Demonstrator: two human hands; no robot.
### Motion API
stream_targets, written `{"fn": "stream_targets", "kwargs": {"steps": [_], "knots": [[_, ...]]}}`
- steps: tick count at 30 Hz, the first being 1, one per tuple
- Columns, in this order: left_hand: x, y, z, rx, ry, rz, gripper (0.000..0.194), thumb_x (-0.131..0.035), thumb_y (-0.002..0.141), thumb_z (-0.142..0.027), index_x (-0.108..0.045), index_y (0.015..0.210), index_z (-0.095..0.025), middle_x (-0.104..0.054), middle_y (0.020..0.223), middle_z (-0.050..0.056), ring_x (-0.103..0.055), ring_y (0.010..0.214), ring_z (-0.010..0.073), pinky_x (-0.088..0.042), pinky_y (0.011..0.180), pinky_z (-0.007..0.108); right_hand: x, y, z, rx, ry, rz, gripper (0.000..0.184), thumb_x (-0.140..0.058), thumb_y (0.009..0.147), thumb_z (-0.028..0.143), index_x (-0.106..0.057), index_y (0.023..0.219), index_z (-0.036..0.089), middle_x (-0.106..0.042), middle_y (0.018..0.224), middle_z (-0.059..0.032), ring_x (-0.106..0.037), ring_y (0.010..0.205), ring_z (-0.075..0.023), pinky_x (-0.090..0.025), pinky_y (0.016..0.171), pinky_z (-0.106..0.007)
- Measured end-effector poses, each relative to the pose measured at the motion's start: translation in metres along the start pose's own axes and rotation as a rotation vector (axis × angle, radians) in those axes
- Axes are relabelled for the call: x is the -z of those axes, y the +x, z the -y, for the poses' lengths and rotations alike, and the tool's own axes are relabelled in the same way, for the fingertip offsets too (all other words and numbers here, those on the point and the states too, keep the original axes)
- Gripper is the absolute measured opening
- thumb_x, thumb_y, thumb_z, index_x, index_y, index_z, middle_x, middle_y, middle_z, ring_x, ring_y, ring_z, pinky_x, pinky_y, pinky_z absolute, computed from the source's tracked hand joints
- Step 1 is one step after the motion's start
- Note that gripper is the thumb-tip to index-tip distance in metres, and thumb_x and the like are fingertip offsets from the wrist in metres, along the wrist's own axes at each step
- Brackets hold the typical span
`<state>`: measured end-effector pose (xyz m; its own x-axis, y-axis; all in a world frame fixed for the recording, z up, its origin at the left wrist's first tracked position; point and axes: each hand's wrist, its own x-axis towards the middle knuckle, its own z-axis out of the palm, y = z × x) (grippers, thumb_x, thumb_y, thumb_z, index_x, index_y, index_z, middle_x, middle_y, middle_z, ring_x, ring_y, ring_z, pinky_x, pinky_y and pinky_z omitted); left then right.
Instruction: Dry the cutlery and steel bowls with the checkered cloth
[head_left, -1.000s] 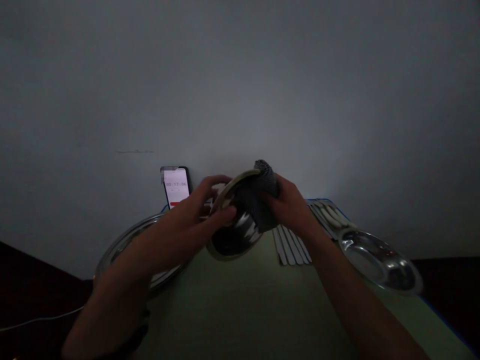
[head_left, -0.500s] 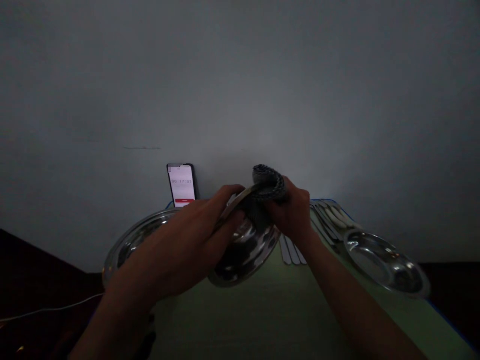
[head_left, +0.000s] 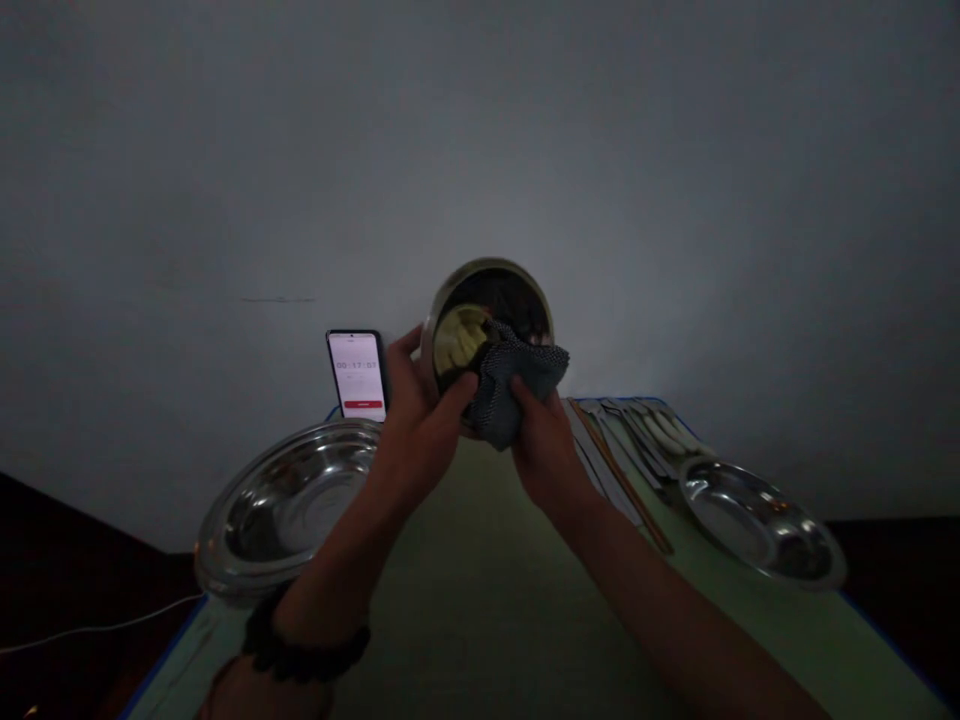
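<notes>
A round metal bowl (head_left: pixel 491 266) is held up above the table, tilted so that its inside faces me. My left hand (head_left: pixel 420 420) grips its left rim, thumb inside and fingers behind. With my right hand (head_left: pixel 544 430) I hold a grey checked cloth (head_left: pixel 514 380), pressed against the lower right of the bowl, thumb on the cloth. The cloth hides part of the bowl's inside, where yellowish and dark reflections show.
At the left stands a large metal basin (head_left: pixel 240 500). Behind it a phone (head_left: pixel 357 375) showing a timer leans on the wall. To the right lie chopsticks (head_left: pixel 626 480), several utensils (head_left: pixel 637 440) and white-handled pieces (head_left: pixel 667 432) beside an oval metal dish (head_left: pixel 757 525) on the green table (head_left: pixel 480 600).
The bowl has been raised and turned so its inside faces me. Both hands moved up with it, and the cloth shifted from its upper rim to its lower right.
</notes>
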<state>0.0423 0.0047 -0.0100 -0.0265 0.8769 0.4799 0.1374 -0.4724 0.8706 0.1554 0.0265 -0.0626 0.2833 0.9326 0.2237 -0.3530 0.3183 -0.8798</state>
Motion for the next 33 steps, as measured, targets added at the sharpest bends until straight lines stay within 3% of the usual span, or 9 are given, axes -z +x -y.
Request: {"fn": "stream_targets", "kwargs": {"steps": [3,6,11,17,23,26,28,31,33], "knots": [[0.016,0.009,-0.001,0.095,0.081,0.124,0.038,-0.06,0.079,-0.03,-0.045,0.113,-0.02,-0.059,0.116,0.011,-0.055,0.112,0.0287,-0.051,0.088,0.044,0.022,0.02,0.006,0.144,-0.221,-0.021,0.043,-0.051,0.08,0.034,-0.046,0.12,0.02,-0.058,0.123,-0.0097,-0.057,0.109,-0.0185,-0.046,0.096,-0.041],[0.024,0.012,0.004,0.091,0.285,0.159,0.045,-0.059,0.078,-0.031,-0.045,0.118,-0.018,-0.053,0.125,0.015,-0.049,0.12,0.0312,-0.046,0.092,0.049,0.037,0.029,0.016,0.411,-0.65,0.061,0.028,-0.052,0.077,0.022,-0.056,0.105,0.018,-0.064,0.105,-0.0096,-0.058,0.098,-0.0213,-0.046,0.091,-0.044],[0.0,0.003,0.032,-0.021,0.423,0.299,0.038,-0.051,0.077,-0.016,-0.051,0.115,-0.012,-0.059,0.117,0.016,-0.055,0.11,0.0288,-0.041,0.096,0.05,0.036,0.021,0.017,0.684,-1.02,0.329,0.046,-0.04,0.07,0.001,-0.059,0.107,0.019,-0.063,0.114,-0.0091,-0.056,0.107,-0.0201,-0.042,0.098,-0.04],[-0.014,0.002,0.058,0.013,0.327,0.219,0.039,-0.044,0.073,-0.006,-0.059,0.108,-0.014,-0.063,0.115,0.013,-0.053,0.115,0.0282,-0.036,0.101,0.05,0.039,0.021,0.007,0.698,-1.074,0.397,0.049,-0.04,0.066,-0.002,-0.059,0.107,0.019,-0.065,0.114,-0.0061,-0.059,0.106,-0.0179,-0.044,0.097,-0.037],[-0.015,0.004,0.064,0.141,0.117,0.192,0.04,-0.042,0.082,-0.015,-0.058,0.118,-0.016,-0.065,0.117,0.011,-0.058,0.11,0.0242,-0.043,0.097,0.047,0.043,0.027,0.012,0.719,-1.041,0.273,0.037,-0.047,0.071,0.005,-0.059,0.102,0.02,-0.067,0.105,-0.0064,-0.062,0.099,-0.0195,-0.047,0.091,-0.039],[-0.015,0.001,0.048,0.27,-0.213,0.16,0.036,-0.048,0.084,-0.022,-0.059,0.119,-0.02,-0.062,0.124,0.009,-0.057,0.114,0.0228,-0.043,0.099,0.045,0.044,0.027,0.039,0.768,-1.019,0.192,0.032,-0.05,0.073,0.01,-0.061,0.1,0.022,-0.069,0.1,-0.0038,-0.063,0.094,-0.0193,-0.047,0.088,-0.039],[-0.015,0.0,0.029,0.24,-0.373,0.12,0.032,-0.05,0.085,-0.022,-0.061,0.115,-0.021,-0.061,0.126,0.006,-0.053,0.119,0.0225,-0.04,0.102,0.043,0.045,0.027,0.056,0.78,-0.954,0.051,0.026,-0.053,0.075,0.016,-0.061,0.099,0.022,-0.069,0.096,-0.0037,-0.063,0.089,-0.0195,-0.047,0.083,-0.037],[-0.015,0.0,0.004,0.267,-0.536,0.068,0.033,-0.045,0.087,-0.018,-0.058,0.116,-0.023,-0.06,0.126,0.005,-0.054,0.118,0.0224,-0.047,0.097,0.043,0.041,0.026,0.059,0.634,-0.823,-0.113,0.02,-0.053,0.082,0.035,-0.061,0.09,0.019,-0.067,0.084,-0.0053,-0.06,0.079,-0.0193,-0.048,0.074,-0.035],[-0.019,-0.001,-0.002,0.272,-0.615,0.052,0.035,-0.04,0.089,-0.018,-0.054,0.121,-0.024,-0.058,0.128,0.006,-0.054,0.117,0.0225,-0.049,0.093,0.043,0.034,0.025,0.044,0.47,-0.697,-0.104,0.029,-0.048,0.084,0.043,-0.061,0.086,0.018,-0.067,0.085,-0.0073,-0.06,0.08,-0.0198,-0.048,0.074,-0.036]]}}
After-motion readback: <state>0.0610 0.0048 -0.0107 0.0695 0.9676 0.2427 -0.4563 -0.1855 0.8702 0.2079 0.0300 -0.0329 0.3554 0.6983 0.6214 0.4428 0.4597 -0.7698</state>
